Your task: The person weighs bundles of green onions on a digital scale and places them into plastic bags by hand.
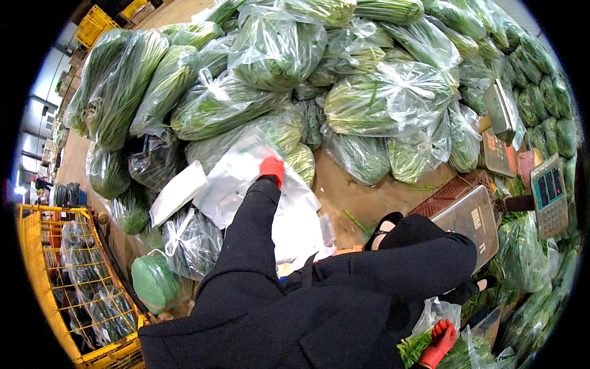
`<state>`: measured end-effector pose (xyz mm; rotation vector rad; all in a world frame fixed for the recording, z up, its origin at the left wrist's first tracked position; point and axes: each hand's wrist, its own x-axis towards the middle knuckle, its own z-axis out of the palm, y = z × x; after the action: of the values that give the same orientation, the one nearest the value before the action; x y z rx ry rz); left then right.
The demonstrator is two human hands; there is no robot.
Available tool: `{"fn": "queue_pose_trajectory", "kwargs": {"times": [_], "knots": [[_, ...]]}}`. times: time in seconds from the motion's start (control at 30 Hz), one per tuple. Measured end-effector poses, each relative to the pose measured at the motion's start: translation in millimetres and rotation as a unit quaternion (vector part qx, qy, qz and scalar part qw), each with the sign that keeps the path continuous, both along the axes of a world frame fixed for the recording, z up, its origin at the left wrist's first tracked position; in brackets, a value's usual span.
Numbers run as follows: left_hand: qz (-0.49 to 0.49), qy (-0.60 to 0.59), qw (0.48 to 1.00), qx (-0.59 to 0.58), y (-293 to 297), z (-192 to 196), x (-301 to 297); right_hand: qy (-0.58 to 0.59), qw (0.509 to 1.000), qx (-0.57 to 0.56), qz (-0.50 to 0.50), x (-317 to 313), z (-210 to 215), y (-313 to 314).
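Black jacket point(289, 320) fills the foreground of the head view! Out front, my red-gloved left hand point(271, 170) is on the white plastic sheets point(298, 224), which lie between bagged greens point(387, 104) and my lap; whether it's gripping, I can't tell. Lower right, my right hand point(438, 345), gloved red too, fingers half-curled beside leafy greens point(413, 349), hold unclear. Print marks a grey panel point(458, 221); a keypad unit point(550, 197) carries a screen.

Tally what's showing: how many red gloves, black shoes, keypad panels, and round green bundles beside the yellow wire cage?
Red gloves, on the left hand and right hand: 2
Black shoes: 2
Keypad panel: 1
Round green bundle: 1
Total: 6
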<state>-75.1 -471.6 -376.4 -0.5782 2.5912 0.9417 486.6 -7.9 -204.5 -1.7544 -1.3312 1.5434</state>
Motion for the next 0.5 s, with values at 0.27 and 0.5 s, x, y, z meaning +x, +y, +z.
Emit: {"fn": "queue_pose_trajectory", "kwargs": {"times": [0.27,0.5], "knots": [[-0.083,-0.069,0.943,0.314,87,94,55,0.031,0.986,0.069,0.150,-32,-24,92],[-0.190,-0.018,0.852,0.487,98,258,77,0.092,0.937,0.257,0.219,-203,58,71]]}}
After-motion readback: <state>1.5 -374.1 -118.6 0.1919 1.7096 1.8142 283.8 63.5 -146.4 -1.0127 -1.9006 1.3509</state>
